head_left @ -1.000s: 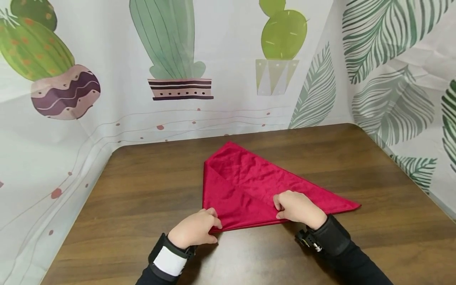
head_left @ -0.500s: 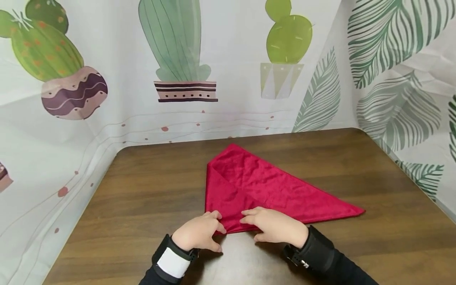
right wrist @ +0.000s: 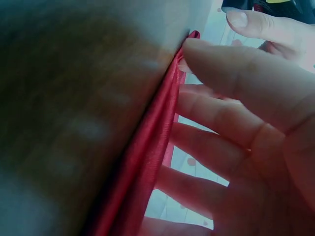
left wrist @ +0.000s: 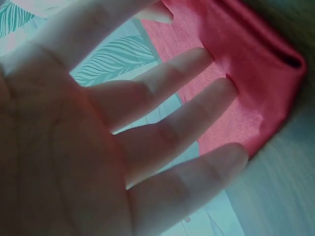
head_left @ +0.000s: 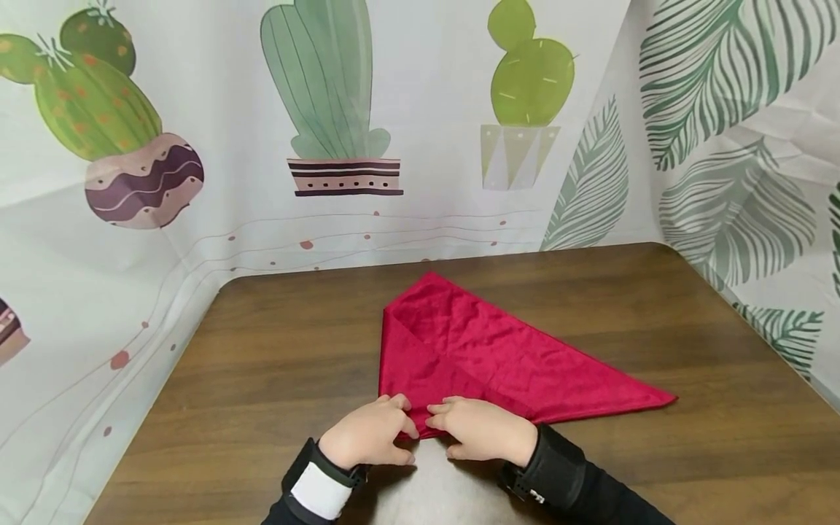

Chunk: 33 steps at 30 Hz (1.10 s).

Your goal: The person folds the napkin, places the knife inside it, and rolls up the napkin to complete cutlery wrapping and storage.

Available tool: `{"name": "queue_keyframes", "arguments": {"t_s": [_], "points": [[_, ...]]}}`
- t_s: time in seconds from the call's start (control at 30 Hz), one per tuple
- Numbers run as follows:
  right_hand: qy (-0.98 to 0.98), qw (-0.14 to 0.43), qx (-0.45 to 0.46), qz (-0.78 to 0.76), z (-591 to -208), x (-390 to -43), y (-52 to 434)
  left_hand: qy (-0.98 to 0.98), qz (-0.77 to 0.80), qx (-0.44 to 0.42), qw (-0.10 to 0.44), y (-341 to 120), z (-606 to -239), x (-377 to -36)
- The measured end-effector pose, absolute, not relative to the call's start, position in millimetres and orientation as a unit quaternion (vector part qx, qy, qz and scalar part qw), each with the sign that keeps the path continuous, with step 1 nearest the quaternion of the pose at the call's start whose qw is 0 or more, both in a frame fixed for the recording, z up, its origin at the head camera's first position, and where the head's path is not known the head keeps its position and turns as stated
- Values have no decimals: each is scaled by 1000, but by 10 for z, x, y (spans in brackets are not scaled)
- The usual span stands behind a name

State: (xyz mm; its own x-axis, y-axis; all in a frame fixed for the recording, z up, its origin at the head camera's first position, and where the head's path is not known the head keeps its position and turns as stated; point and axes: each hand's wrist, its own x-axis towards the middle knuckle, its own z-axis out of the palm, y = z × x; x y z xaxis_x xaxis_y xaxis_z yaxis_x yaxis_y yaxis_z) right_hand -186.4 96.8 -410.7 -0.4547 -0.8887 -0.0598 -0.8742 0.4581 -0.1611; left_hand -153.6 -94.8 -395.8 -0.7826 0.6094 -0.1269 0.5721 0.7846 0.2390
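Observation:
A red cloth (head_left: 485,357) lies folded into a triangle on the brown wooden table (head_left: 275,350), its long point aimed right. My left hand (head_left: 387,426) rests on the near corner of the cloth, and in the left wrist view the left hand (left wrist: 162,123) has straight fingers lying flat on the red cloth (left wrist: 246,83). My right hand (head_left: 453,423) sits just beside it on the same near edge. In the right wrist view the right hand (right wrist: 231,128) has extended fingers pressing along the cloth's folded edge (right wrist: 147,147). The two hands almost touch.
A printed curtain with cactus (head_left: 328,95) and leaf patterns (head_left: 722,109) hangs around the table's back and both sides. Bare wood shows to the left and right of the cloth and along the front edge.
My right hand has slid left along the near edge of the cloth until it is next to my left hand. The left hand has stayed at the near corner.

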Motion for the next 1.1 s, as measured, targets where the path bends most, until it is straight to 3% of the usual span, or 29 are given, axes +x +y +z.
{"name": "queue_keyframes", "arguments": {"t_s": [0.53, 0.9, 1.1], "points": [[843, 56, -535, -24, -4109, -1878, 987, 966, 22, 237, 104, -1027, -4009, -1715], [836, 29, -548, -15, -4095, -1862, 972, 967, -23, 162, 196, -1095, -3996, -2298], [832, 16, -555, -18, -4092, -1859, 989, 971, -5, 128, 204, -1144, -4001, -2602]]}}
